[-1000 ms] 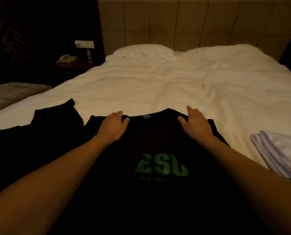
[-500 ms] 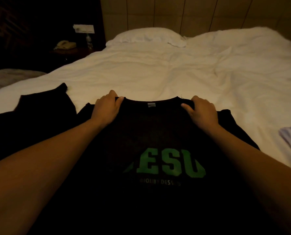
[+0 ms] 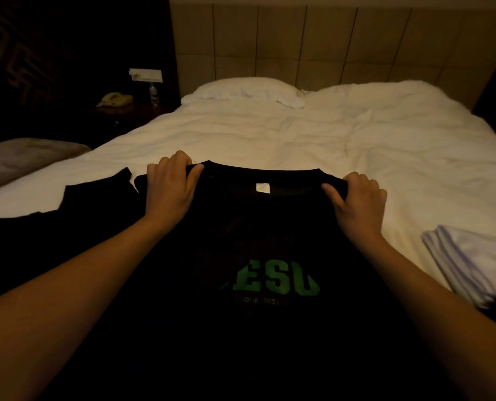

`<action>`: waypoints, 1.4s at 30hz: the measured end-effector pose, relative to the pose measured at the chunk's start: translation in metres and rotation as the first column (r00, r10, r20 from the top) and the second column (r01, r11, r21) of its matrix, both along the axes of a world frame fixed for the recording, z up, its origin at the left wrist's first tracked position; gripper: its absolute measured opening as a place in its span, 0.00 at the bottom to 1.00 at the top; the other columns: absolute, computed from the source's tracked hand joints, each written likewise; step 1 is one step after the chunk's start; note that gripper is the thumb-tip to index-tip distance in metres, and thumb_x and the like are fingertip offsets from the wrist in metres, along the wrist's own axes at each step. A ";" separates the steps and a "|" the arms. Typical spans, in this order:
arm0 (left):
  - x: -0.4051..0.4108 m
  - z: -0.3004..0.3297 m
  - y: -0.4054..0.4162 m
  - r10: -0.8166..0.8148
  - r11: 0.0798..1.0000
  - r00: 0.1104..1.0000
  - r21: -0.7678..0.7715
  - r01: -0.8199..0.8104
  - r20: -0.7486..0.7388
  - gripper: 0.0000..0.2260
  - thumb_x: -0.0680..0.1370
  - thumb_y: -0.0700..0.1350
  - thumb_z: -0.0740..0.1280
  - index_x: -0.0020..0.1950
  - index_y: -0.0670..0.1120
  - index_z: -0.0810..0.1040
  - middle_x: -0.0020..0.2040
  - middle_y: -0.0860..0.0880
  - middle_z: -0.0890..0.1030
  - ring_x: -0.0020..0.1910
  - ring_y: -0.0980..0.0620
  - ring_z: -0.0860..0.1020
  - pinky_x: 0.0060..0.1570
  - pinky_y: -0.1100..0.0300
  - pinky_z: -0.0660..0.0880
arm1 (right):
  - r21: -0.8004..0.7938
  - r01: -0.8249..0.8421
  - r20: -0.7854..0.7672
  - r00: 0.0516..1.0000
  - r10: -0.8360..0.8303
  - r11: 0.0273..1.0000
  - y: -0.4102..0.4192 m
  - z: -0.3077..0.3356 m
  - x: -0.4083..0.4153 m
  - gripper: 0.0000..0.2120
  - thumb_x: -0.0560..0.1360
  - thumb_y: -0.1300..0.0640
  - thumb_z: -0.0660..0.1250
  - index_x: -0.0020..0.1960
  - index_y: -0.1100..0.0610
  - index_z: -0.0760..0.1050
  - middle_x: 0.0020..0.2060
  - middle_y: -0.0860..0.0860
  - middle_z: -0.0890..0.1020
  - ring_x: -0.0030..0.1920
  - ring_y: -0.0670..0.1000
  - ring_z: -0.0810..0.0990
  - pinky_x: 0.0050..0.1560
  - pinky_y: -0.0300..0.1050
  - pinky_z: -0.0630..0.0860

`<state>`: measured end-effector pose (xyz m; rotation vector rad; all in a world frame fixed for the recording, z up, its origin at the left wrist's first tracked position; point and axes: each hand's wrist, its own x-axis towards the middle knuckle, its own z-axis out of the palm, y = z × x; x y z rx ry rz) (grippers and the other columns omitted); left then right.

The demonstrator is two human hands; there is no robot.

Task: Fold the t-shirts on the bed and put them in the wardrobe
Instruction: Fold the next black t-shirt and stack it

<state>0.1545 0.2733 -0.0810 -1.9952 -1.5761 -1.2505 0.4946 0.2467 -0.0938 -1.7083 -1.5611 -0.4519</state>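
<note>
**Shoulder grip on the black tee: keep it even before folding**

The person has the black t-shirt [image 3: 258, 285] spread on the bed [image 3: 299, 140], green lettering up and neck label showing. The left hand [image 3: 170, 188] pinches the top edge at one shoulder, thumb on top and fingers curled over the far side; the right hand [image 3: 359, 198] grips the other shoulder the same way. Looks like the straightening stage before the first fold. Best bet: pull both shoulders level so the collar sits centred, tug the fabric taut, then lay it flat. The dark garment [image 3: 76, 204] just to the left touches or overlaps the sleeve, so it could drag along. A folded white stack [image 3: 472, 264] sits to the right, well apart from the hands.
</note>
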 end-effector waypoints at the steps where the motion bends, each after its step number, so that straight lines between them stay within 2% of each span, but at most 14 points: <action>1: -0.001 0.003 -0.009 -0.008 1.000 1.000 0.006 0.008 -0.001 0.14 0.83 0.53 0.57 0.46 0.43 0.70 0.39 0.48 0.70 0.40 0.44 0.69 0.44 0.54 0.56 | 0.008 -0.011 0.003 1.000 0.011 1.000 -0.008 0.003 0.000 0.26 0.79 0.37 0.58 0.44 0.61 0.70 0.38 0.54 0.70 0.41 0.53 0.63 0.43 0.48 0.56; 5: -0.005 0.010 -0.046 -0.041 0.999 0.999 0.030 0.042 -0.018 0.18 0.81 0.57 0.52 0.45 0.43 0.70 0.38 0.49 0.69 0.39 0.47 0.67 0.44 0.55 0.55 | 0.030 -0.052 0.041 0.998 0.050 0.998 -0.042 0.013 0.003 0.28 0.75 0.33 0.50 0.42 0.59 0.68 0.37 0.50 0.66 0.40 0.52 0.62 0.42 0.47 0.53; 13: -0.015 -0.010 -0.137 -0.077 0.997 0.997 -0.006 0.077 -0.024 0.17 0.82 0.55 0.54 0.44 0.43 0.70 0.38 0.46 0.72 0.38 0.44 0.70 0.42 0.54 0.57 | -0.015 -0.147 0.022 0.989 0.147 0.989 -0.124 -0.002 0.001 0.24 0.75 0.33 0.51 0.41 0.54 0.64 0.36 0.48 0.66 0.38 0.52 0.63 0.40 0.46 0.51; 16: -0.019 -0.032 -0.177 -0.139 0.989 0.989 -0.048 0.137 -0.049 0.20 0.83 0.59 0.51 0.45 0.45 0.70 0.39 0.49 0.71 0.39 0.48 0.68 0.42 0.53 0.58 | -0.057 -0.245 0.029 0.969 0.247 0.968 -0.160 -0.024 0.002 0.32 0.74 0.28 0.49 0.42 0.57 0.70 0.36 0.49 0.70 0.38 0.53 0.67 0.41 0.45 0.51; 19: -0.027 -0.057 -0.214 -0.203 0.971 0.971 -0.155 0.184 -0.122 0.23 0.82 0.63 0.45 0.46 0.48 0.69 0.40 0.53 0.71 0.40 0.53 0.66 0.42 0.57 0.59 | -0.205 -0.324 0.070 0.936 0.344 0.924 -0.194 -0.048 0.007 0.37 0.73 0.23 0.45 0.45 0.56 0.73 0.39 0.49 0.73 0.40 0.53 0.71 0.42 0.45 0.54; 21: -0.032 -0.067 -0.236 -0.260 0.913 0.955 -0.359 0.195 -0.143 0.29 0.79 0.70 0.42 0.50 0.50 0.72 0.44 0.56 0.71 0.42 0.56 0.68 0.45 0.59 0.62 | -0.350 -0.331 0.089 0.920 0.383 0.876 -0.211 -0.056 0.009 0.39 0.69 0.20 0.43 0.49 0.51 0.74 0.43 0.47 0.75 0.45 0.53 0.74 0.46 0.46 0.59; 23: -0.036 -0.072 -0.250 -0.302 0.829 0.936 -0.534 0.165 -0.179 0.35 0.74 0.74 0.41 0.59 0.51 0.73 0.51 0.57 0.73 0.50 0.58 0.71 0.50 0.61 0.65 | -0.478 -0.314 0.083 0.914 0.397 0.820 -0.225 -0.055 0.008 0.46 0.65 0.18 0.39 0.60 0.47 0.76 0.52 0.46 0.77 0.55 0.51 0.73 0.51 0.45 0.61; 26: -0.033 -0.064 -0.257 -0.307 0.840 0.913 -0.528 0.126 -0.270 0.40 0.73 0.74 0.36 0.66 0.53 0.74 0.61 0.56 0.76 0.58 0.55 0.72 0.57 0.60 0.65 | -0.572 -0.317 0.059 0.904 0.424 0.757 -0.238 -0.042 -0.002 0.52 0.61 0.16 0.35 0.69 0.43 0.71 0.61 0.45 0.75 0.63 0.49 0.70 0.59 0.45 0.63; 28: -0.026 -0.055 -0.259 -0.307 0.852 0.901 -0.511 0.117 -0.305 0.43 0.73 0.74 0.34 0.68 0.53 0.74 0.64 0.55 0.76 0.62 0.54 0.71 0.60 0.58 0.64 | -0.616 -0.307 0.061 0.900 0.432 0.726 -0.246 -0.034 -0.011 0.48 0.64 0.18 0.39 0.72 0.43 0.68 0.65 0.45 0.74 0.66 0.49 0.69 0.65 0.47 0.63; 31: -0.018 -0.053 -0.264 -0.337 0.800 0.888 -0.593 0.094 -0.313 0.49 0.68 0.76 0.29 0.72 0.53 0.70 0.69 0.54 0.72 0.68 0.54 0.68 0.65 0.58 0.62 | -0.642 -0.250 0.122 0.900 0.418 0.725 -0.255 -0.036 -0.020 0.28 0.78 0.32 0.53 0.72 0.45 0.69 0.65 0.47 0.73 0.65 0.50 0.70 0.64 0.46 0.64; 33: -0.018 -0.058 -0.269 -0.334 0.773 0.893 -0.629 0.077 -0.301 0.51 0.65 0.76 0.26 0.73 0.54 0.69 0.68 0.54 0.72 0.67 0.55 0.69 0.64 0.58 0.64 | -0.627 -0.241 0.126 0.907 0.401 0.741 -0.259 -0.039 -0.021 0.23 0.80 0.37 0.55 0.69 0.46 0.72 0.62 0.48 0.74 0.63 0.50 0.71 0.63 0.46 0.65; 35: -0.018 -0.062 -0.271 -0.295 0.801 0.911 -0.595 0.072 -0.287 0.50 0.67 0.76 0.26 0.70 0.54 0.72 0.63 0.54 0.74 0.62 0.55 0.71 0.61 0.59 0.66 | -0.623 -0.255 0.109 0.908 0.405 0.739 -0.257 -0.038 -0.021 0.21 0.80 0.38 0.56 0.66 0.47 0.75 0.59 0.48 0.76 0.61 0.50 0.72 0.62 0.46 0.67; 39: -0.016 -0.055 -0.257 -0.237 0.847 0.948 -0.523 0.094 -0.214 0.38 0.74 0.72 0.38 0.61 0.52 0.78 0.53 0.53 0.78 0.55 0.52 0.75 0.56 0.56 0.67 | -0.540 -0.401 -0.082 0.900 0.428 0.740 -0.241 -0.029 -0.021 0.16 0.80 0.43 0.59 0.58 0.50 0.79 0.49 0.46 0.78 0.54 0.49 0.77 0.54 0.45 0.72; 42: -0.013 -0.047 -0.227 -0.141 0.894 0.977 -0.445 0.056 -0.161 0.25 0.80 0.62 0.50 0.60 0.48 0.78 0.53 0.49 0.79 0.55 0.48 0.75 0.57 0.51 0.69 | -0.430 -0.390 -0.097 0.917 0.387 0.814 -0.213 -0.021 -0.023 0.14 0.81 0.47 0.61 0.58 0.53 0.79 0.49 0.49 0.79 0.54 0.51 0.76 0.52 0.44 0.70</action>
